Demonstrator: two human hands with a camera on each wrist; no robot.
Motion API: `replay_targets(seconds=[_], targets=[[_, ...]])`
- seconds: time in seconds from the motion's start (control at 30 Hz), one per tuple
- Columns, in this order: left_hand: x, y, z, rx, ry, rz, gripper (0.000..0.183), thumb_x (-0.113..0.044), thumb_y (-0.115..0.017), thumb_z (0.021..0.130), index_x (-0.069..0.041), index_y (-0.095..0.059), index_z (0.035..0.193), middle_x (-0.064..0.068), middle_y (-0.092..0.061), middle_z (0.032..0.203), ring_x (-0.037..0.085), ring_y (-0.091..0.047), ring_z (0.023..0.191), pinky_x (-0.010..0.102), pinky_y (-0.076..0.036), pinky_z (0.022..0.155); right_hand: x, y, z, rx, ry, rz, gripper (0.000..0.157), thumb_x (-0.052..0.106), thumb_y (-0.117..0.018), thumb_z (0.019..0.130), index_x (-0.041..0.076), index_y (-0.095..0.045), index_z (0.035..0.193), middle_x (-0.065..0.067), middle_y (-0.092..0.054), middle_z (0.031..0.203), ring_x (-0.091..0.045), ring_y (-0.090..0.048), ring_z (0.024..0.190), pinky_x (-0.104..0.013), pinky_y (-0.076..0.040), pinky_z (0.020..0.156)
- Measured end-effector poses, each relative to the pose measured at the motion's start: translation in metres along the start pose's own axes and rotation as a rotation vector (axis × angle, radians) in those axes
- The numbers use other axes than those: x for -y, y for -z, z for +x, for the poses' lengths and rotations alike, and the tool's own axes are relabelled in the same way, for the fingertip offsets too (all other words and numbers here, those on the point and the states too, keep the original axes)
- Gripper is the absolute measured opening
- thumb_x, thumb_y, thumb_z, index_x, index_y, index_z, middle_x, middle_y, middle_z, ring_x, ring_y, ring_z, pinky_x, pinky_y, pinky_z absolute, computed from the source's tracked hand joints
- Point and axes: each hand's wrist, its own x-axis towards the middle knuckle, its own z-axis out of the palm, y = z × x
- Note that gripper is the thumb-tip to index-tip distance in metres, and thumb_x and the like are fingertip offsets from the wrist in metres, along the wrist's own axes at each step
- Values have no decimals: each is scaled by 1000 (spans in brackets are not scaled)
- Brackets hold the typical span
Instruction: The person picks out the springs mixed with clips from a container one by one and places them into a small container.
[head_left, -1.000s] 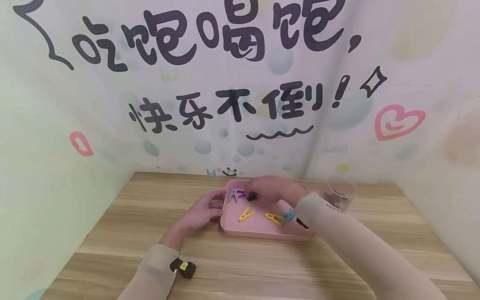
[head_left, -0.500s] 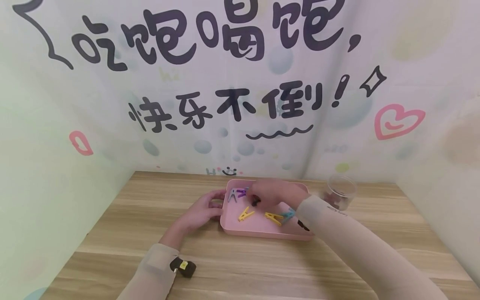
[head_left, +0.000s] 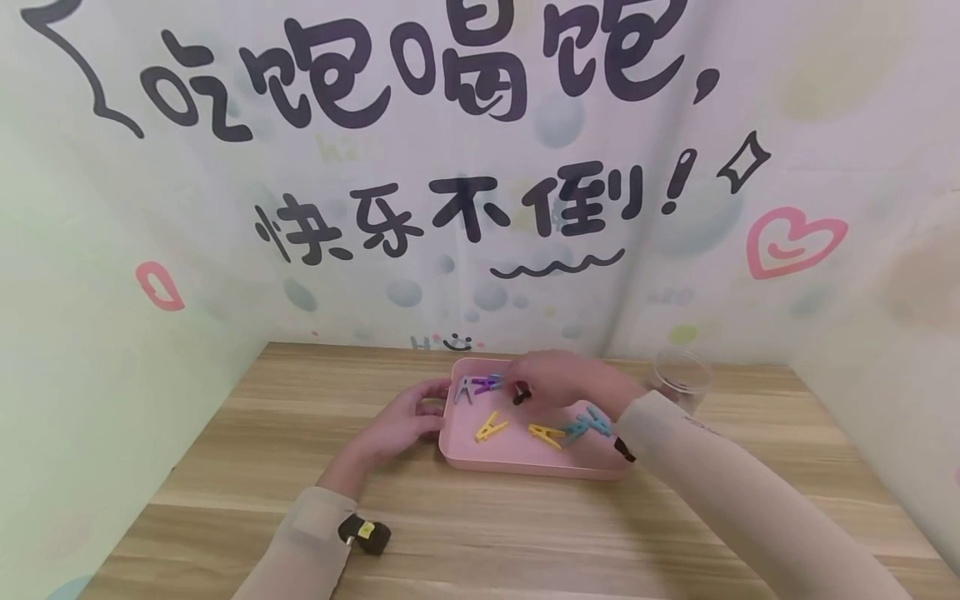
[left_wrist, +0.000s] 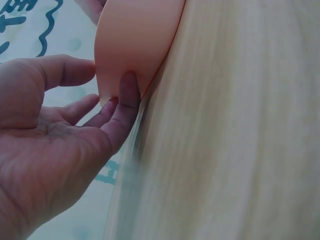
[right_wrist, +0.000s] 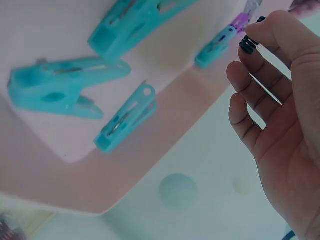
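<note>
My right hand (head_left: 551, 379) is over the back of a shallow pink tray (head_left: 525, 468). Its thumb and fingertip pinch a small black coiled piece (right_wrist: 248, 44); the other fingers are lightly bent. My left hand (head_left: 401, 421) touches the tray's left end, thumb and fingertips against the outer wall in the left wrist view. Spring clothespins lie in the tray: grey (head_left: 465, 390), purple (head_left: 483, 385), two yellow, one here (head_left: 491, 428) and one nearer the middle (head_left: 547, 435), and several teal ones (right_wrist: 55, 87) at the right and back.
A clear plastic cup (head_left: 682, 375) with dark contents stands right of the tray, partly behind my right forearm. Wood-grain table (head_left: 480, 533) surrounds the tray. A printed cloth (head_left: 450, 300) hangs behind it, with side panels left and right.
My right hand has shifted slightly right with the black piece, uncovering a teal clothespin beside the purple one and more teal at the tray's right. The left hand stays in place.
</note>
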Motion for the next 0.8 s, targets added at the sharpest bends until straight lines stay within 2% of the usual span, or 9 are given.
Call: replay_targets(seconds=[0.27,0.5,0.6,0.8], targets=[[-1,0,0,-2,-1,4,64,3,-60,101,3,-36,161,25,-45,156,39,-61,129,42,-59,101,-5,12,-19,-24,11,53,17,15,-80,94,21,-75,109,14,-64,95,-14,-60,92,-30,-53,81],[-2,-2,0,-11,5,12,64,2,-61,101,2,-37,161,23,-46,156,38,-61,130,43,-59,101,-11,23,-39,-80,24,66,18,9,-75,93,19,-75,108,10,-64,94,-23,-64,92,-32,-54,79],[-2,-2,0,-11,11,8,64,2,-61,101,2,-37,161,23,-46,156,38,-61,130,43,-59,101,-16,26,-46,-113,55,65,17,8,-75,92,20,-73,104,9,-63,93,-25,-63,90,-34,-53,78],[-2,-2,0,-12,18,8,65,2,-61,102,2,-37,161,22,-46,156,38,-60,131,43,-58,102,-26,30,-60,-178,107,53,17,9,-79,89,19,-73,101,8,-61,91,-17,-58,85,-33,-53,76]])
